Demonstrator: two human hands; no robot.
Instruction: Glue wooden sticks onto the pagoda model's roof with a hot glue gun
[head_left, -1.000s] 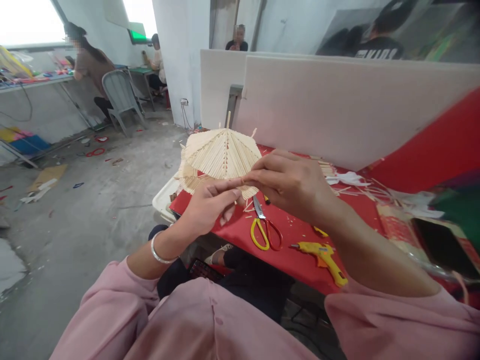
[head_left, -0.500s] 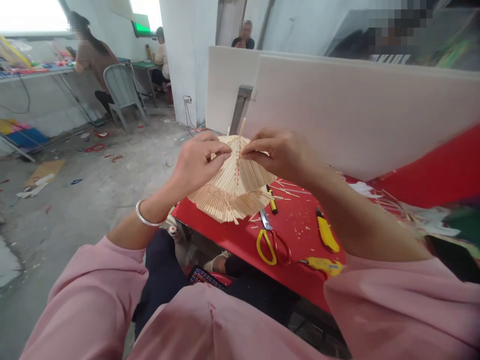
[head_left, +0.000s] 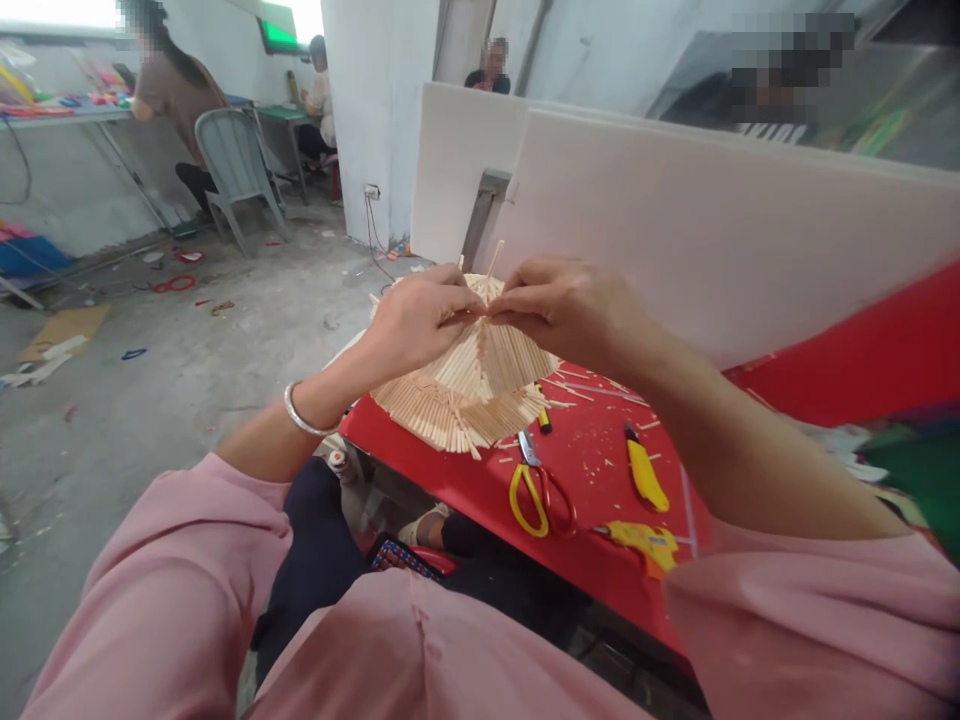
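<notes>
The left hand (head_left: 427, 318) and right hand (head_left: 574, 308) are at 1 model (head_left: 499, 365), 2 ribbed, sloping tiers of thin wooden sticks, at the red table's (head_left: 589, 495) left end. Fingertips bunch near its upper ridge; clamped or slightly apart, I cannot tell. Nearby lie 1 metal-bladed scissors (head_left: 529, 462) with 2 loop handles, 1 yellow knife (head_left: 646, 477), 1 yellow glue gun (head_left: 643, 540).

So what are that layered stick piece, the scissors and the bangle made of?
The layered stick piece looks like bare wood, perhaps bamboo: pale, matte, slim sticks set side by side. The scissors have shiny grey blades, likely metal, and smooth yellow and red handles, probably plastic. The bangle looks like metal: silvery and glossy.
</notes>
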